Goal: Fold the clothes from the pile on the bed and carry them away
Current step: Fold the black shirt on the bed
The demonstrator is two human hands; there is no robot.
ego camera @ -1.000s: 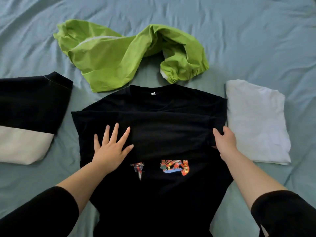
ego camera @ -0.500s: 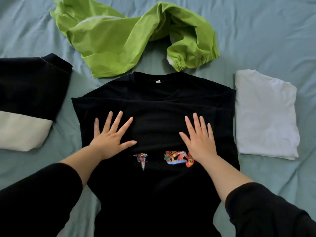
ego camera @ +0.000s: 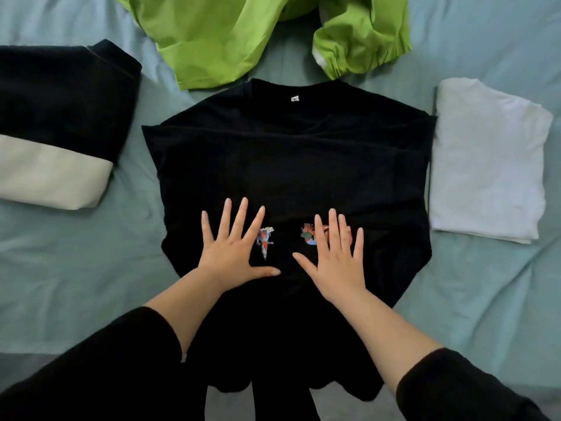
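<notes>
The black T-shirt [ego camera: 288,165] lies on the bed [ego camera: 60,268], sides folded in, with the left hand [ego camera: 233,253] and right hand [ego camera: 337,259] spread flat on its middle, seemingly smoothing it; next they likely must pinch its near hem and fold toward its collar.

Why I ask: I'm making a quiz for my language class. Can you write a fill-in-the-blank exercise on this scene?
1. The left hand and right hand lie flat on a shirt whose colour is ____.
2. The crumpled jacket beyond the shirt's collar is ____.
3. The folded white top lies on the person's ____ side.

Missing words: black; green; right.
</notes>
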